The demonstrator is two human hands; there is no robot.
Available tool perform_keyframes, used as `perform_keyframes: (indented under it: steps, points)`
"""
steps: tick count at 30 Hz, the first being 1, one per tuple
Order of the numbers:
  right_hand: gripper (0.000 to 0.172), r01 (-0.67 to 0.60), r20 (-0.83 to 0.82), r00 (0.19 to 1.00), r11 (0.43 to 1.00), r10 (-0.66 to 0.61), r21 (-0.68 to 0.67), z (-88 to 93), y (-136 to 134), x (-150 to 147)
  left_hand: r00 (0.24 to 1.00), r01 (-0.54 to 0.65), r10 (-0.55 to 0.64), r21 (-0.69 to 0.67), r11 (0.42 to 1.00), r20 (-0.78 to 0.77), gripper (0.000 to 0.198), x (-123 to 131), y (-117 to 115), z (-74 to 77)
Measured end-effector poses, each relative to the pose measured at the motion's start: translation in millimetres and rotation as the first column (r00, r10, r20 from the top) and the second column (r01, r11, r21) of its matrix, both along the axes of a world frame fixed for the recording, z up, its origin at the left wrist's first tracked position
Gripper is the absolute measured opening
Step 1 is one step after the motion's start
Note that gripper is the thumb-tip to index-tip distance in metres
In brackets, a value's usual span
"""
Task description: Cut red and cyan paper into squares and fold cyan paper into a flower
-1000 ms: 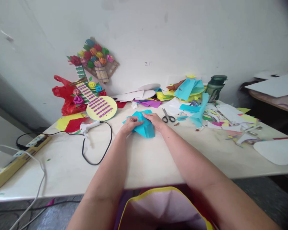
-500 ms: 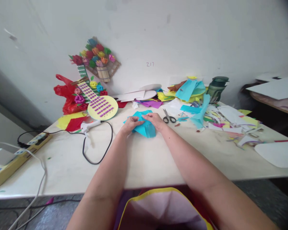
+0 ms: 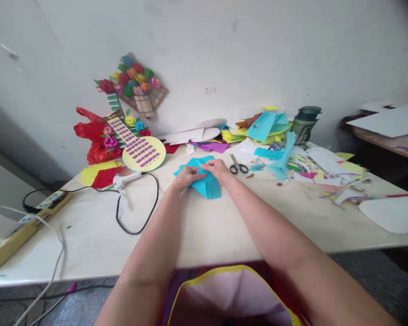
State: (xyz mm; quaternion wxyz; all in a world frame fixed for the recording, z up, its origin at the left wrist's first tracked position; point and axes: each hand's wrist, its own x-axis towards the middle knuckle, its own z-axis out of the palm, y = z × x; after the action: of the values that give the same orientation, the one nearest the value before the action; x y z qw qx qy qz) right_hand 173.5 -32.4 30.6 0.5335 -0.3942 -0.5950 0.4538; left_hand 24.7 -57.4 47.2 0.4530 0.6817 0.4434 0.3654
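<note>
A sheet of bright blue crepe-like paper [image 3: 209,186] is held between both hands over the middle of the table. My left hand [image 3: 187,177] pinches it from the left, thumb pointing inward. From the right, my right hand [image 3: 216,169] pinches the same paper with thumb and fingertips, close to the left thumb. Part of the sheet fans out toward me and part shows behind the hands; the pinched spot is mostly hidden by fingers. Black-handled scissors [image 3: 238,166] lie just right of my right hand, blades partly apart.
A white glue gun [image 3: 126,179] with a black cord lies left, near a yellow power strip [image 3: 27,226]. A paper guitar [image 3: 144,154], red plastic bag [image 3: 90,131] and flower craft [image 3: 139,86] stand behind. Paper scraps [image 3: 313,167] and a green bottle [image 3: 306,124] are at right.
Both hands keep their pinch on the blue paper, with the fingers shifting slightly. The near flap of the paper hangs a little lower. The whole view has shifted slightly.
</note>
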Motion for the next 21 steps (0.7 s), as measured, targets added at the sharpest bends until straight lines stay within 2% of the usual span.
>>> perform_keyframes:
  steps: [7, 13, 21]
  points:
    - [0.037, -0.032, -0.041, 0.999, 0.997, 0.029, -0.068, -1.6, 0.6, 1.4, 0.999, -0.02, 0.022, -0.027, 0.999, 0.048, 0.04, -1.5, 0.8, -3.7]
    - [0.042, -0.101, -0.119, 0.989, 0.985, 0.085, -0.141, -4.3, 2.6, 6.5, 0.981, -0.066, 0.076, -0.06, 0.996, 0.178, 0.038, -7.3, 8.7, -12.1]
    - [0.035, 0.013, -0.048, 0.999, 0.995, -0.018, -0.094, -7.8, 6.9, 6.2, 0.963, -0.114, 0.124, -0.054, 0.992, 0.238, 0.038, -5.8, 9.2, -10.4]
